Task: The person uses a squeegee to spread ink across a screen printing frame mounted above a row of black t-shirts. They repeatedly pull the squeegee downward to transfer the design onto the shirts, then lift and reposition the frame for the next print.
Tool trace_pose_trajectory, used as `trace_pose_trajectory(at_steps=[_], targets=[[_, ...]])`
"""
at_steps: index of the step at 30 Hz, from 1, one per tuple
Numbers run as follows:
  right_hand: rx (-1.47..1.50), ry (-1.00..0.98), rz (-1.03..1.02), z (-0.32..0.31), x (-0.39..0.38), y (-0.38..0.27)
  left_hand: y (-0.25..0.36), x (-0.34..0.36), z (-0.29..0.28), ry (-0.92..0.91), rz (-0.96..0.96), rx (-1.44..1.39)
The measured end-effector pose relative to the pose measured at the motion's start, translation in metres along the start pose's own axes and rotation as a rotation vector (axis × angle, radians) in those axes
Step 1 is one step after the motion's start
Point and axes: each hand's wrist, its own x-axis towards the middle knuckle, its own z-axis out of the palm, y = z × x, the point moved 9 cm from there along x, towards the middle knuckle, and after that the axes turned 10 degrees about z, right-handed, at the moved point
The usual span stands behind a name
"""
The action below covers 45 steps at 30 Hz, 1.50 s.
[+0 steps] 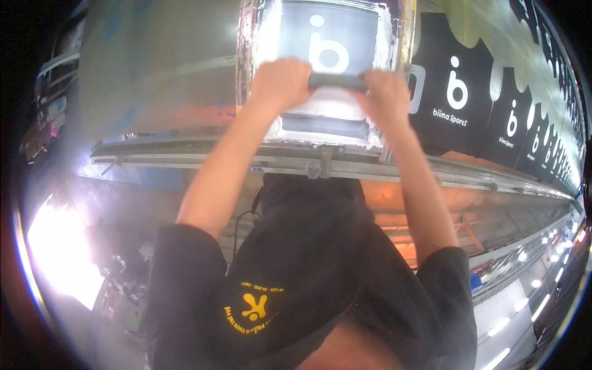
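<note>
Both of my hands grip the dark handle of a squeegee [337,81], one near each end. My left hand [281,81] is wrapped round its left part, and my right hand [387,95] closes on its right end. The squeegee lies across a screen printing frame [245,49], whose mesh window is smeared with white ink [267,38] along its sides and lower edge. In the window a white rounded emblem [333,57] shows on dark ground, just beyond the handle. The squeegee's blade is blurred and mostly hidden.
A metal rail [203,159] runs along the table's near edge, between the frame and my body. To the right, several dark fabric pieces [456,117] with white prints lie in a row. A pale, shiny table surface [160,68] stretches left. Bright light [61,253] glares at the lower left.
</note>
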Motion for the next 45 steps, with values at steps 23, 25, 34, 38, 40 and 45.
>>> trace_pose_trajectory(at_steps=[23,25,34,38,40,45], targets=[[0.020,-0.219,0.143,-0.022,0.143,0.040,-0.051,0.108,-0.104,0.101,0.189,0.078],[0.058,-0.172,0.143,-0.018,0.185,0.051,-0.066,0.134,-0.132,0.181,0.161,0.061],[0.023,-0.112,0.089,0.006,0.117,0.039,-0.051,0.096,-0.066,0.165,0.160,0.045],[0.165,-0.120,0.021,0.011,0.009,0.007,-0.013,0.004,-0.005,0.246,0.186,0.018],[0.214,-0.161,0.025,0.012,-0.022,0.001,-0.007,-0.019,0.018,0.188,0.171,-0.049],[0.196,-0.198,0.062,-0.003,0.039,0.014,-0.026,0.028,-0.025,0.015,0.119,-0.054]])
